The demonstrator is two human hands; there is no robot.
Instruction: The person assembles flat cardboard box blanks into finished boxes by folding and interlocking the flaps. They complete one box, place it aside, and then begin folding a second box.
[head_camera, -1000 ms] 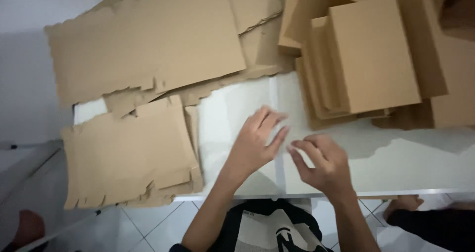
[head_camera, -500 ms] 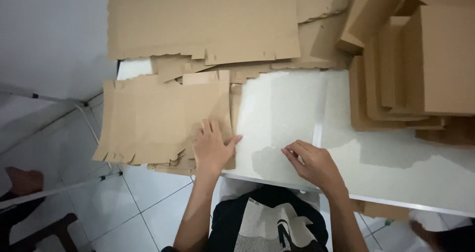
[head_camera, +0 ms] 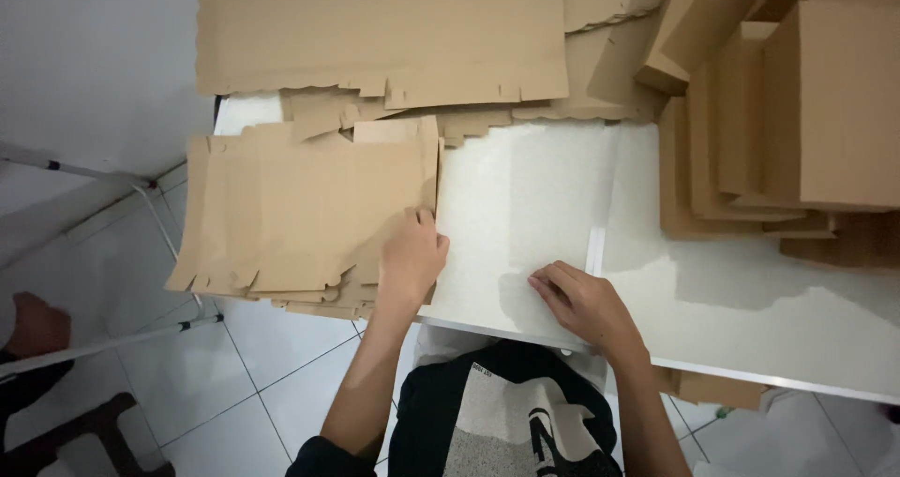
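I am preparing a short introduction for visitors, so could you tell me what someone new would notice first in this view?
Brown cardboard dominates: a stack of flat cut sheets overhangs the white table's left edge, with the left hand on its right edge. Folded cardboard boxes pile up at the far right. The right hand rests on the table's bare middle, near its front edge.

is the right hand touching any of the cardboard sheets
No, the right hand rests flat on the bare white table, apart from the cardboard; only the left hand lies on the stack of flat cardboard sheets.
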